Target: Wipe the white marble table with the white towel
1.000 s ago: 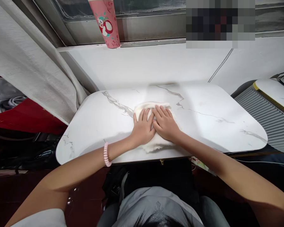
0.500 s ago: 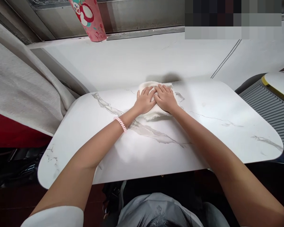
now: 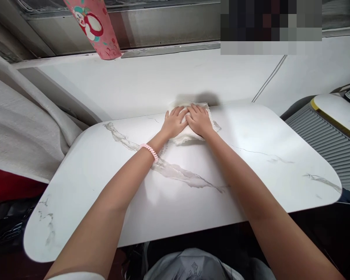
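A white cloth point(image 3: 185, 135) lies bunched at the far edge of a white marble-patterned table point(image 3: 251, 171), close to the wall. My left hand point(image 3: 174, 123) and my right hand point(image 3: 198, 119) press down on it side by side, fingers stretched flat and touching each other. Both arms reach straight out across the table. A pink coil band point(image 3: 150, 151) sits on my left wrist. Most of the cloth is hidden under my hands.
A pink cup with a penguin picture point(image 3: 95, 27) stands on the window ledge at the back left. A pale curtain point(image 3: 26, 128) hangs at the left. A grey ribbed unit point(image 3: 323, 144) and a second white tabletop point(image 3: 338, 112) stand at the right.
Both hands have pushed the cloth from the near edge of the table across to the far edge by the wall. My arms are now stretched out.
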The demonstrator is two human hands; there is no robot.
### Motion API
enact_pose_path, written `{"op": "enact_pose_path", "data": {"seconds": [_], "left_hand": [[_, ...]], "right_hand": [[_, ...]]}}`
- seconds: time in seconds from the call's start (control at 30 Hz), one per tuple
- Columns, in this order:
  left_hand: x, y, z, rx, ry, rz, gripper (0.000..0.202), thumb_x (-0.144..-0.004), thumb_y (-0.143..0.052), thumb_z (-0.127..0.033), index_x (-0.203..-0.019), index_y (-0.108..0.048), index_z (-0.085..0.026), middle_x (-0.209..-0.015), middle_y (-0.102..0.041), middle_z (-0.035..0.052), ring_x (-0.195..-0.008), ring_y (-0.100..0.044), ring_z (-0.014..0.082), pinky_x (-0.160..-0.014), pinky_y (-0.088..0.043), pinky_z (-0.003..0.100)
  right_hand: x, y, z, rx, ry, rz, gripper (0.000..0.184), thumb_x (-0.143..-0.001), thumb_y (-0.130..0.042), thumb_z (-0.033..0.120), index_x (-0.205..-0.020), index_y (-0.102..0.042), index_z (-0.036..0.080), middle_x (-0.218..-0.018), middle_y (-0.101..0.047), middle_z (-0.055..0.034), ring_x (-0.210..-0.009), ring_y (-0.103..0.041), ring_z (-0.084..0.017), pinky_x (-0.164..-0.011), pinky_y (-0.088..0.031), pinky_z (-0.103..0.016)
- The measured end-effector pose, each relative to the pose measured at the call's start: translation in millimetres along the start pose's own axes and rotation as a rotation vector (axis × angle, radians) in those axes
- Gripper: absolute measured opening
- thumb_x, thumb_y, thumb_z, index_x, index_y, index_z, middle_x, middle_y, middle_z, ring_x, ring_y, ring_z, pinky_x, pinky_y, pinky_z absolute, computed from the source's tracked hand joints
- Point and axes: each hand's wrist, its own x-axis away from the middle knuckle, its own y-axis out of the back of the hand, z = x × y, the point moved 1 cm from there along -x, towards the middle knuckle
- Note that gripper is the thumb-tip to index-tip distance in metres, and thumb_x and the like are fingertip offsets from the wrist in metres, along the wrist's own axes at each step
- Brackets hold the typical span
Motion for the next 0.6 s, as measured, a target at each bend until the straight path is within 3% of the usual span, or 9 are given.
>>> {"op": "enact_pose_path", "data": {"seconds": [0.27,0.6], "left_hand": [[29,1.8,-17,0.001,0.008,0.009,0.05,-0.097,-0.036,-0.039,-0.145,-0.039,-0.028,-0.158,-0.032,0.0064,-0.146,-0.023,0.0237,-0.118,-0.014,0.054],[97,0.4,-66,-0.003,0.007,0.029,0.054,-0.096,-0.031,-0.036,-0.148,-0.035,-0.022,-0.159,-0.027,0.0117,-0.148,-0.019,0.0287,-0.116,-0.013,0.063]], "right_hand": [[32,11,5,0.009,-0.01,0.055,0.055,-0.098,-0.029,0.031,-0.148,-0.038,0.011,-0.158,-0.029,-0.0102,-0.146,-0.024,-0.026,-0.12,-0.013,-0.043],[108,32,6,0.04,0.079,0.085,0.056,-0.097,-0.033,0.033,-0.148,-0.037,0.01,-0.158,-0.029,-0.0117,-0.147,-0.023,-0.028,-0.12,-0.016,-0.045]]}}
